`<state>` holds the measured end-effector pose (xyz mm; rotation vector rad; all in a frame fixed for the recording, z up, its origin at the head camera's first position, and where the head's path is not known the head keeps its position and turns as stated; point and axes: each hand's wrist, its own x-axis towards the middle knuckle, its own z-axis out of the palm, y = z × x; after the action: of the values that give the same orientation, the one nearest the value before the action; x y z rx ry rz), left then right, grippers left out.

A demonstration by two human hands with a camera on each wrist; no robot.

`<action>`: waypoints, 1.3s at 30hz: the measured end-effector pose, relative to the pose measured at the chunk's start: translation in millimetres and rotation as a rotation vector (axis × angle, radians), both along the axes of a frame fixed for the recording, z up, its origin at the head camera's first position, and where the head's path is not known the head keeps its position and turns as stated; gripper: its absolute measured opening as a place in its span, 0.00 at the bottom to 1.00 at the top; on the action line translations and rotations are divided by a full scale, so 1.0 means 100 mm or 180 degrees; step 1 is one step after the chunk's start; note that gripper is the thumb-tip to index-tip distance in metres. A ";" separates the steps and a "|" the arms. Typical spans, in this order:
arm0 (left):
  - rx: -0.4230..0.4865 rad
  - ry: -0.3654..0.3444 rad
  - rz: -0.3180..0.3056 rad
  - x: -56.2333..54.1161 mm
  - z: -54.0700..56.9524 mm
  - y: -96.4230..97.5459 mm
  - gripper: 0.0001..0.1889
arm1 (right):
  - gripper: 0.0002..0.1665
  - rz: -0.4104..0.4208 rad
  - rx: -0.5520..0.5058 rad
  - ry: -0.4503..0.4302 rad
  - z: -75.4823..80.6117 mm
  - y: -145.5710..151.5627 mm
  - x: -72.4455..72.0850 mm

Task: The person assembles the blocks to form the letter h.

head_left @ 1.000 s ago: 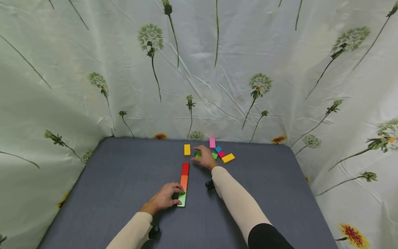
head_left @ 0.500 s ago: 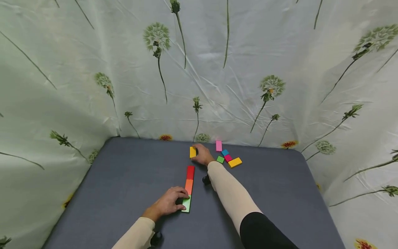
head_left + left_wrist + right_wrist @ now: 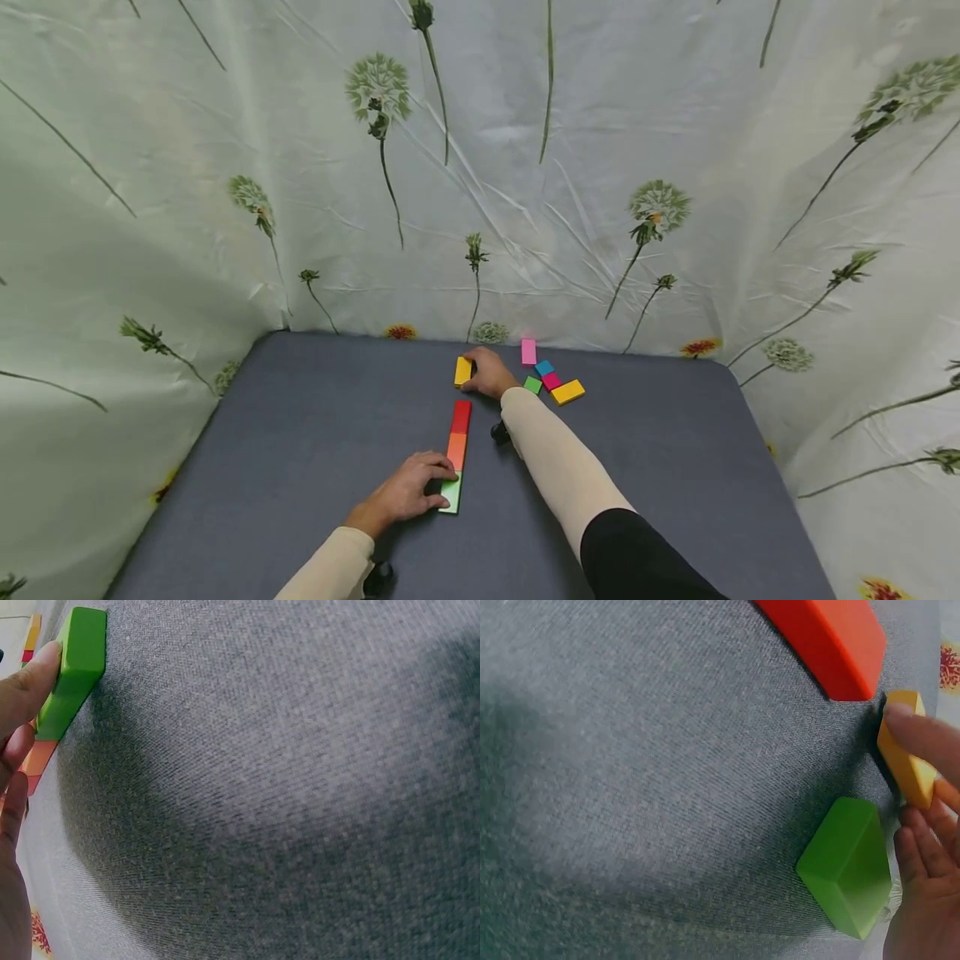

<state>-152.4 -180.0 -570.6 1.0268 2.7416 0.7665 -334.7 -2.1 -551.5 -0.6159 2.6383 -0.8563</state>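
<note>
My left hand pinches the light green block at the near end of a straight row. An orange block and a red block continue that row away from me. In the left wrist view a fingertip presses the side of the green block. Beyond the row, my right hand holds a yellow block between thumb and fingers. The right wrist view shows the thumb on one end of this yellow block, with a green block standing close by.
Right of my right hand lie a pink block, a blue one, a magenta one, a small green one and another yellow one. A flowered cloth hangs behind the grey table.
My right hand has moved left from the green block to the yellow block and taken hold of it. The yellow block has shifted slightly towards me. My left hand stays on the light green block.
</note>
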 end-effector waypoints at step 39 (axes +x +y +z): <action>0.0020 0.0027 0.0014 0.02 -0.01 0.01 0.17 | 0.34 0.0277 0.0056 -0.0026 -0.04 0.16 0.23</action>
<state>-150.7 -178.9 -571.1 1.0277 2.7512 0.7738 -311.3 13.5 -555.3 -0.7153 2.5882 -0.8078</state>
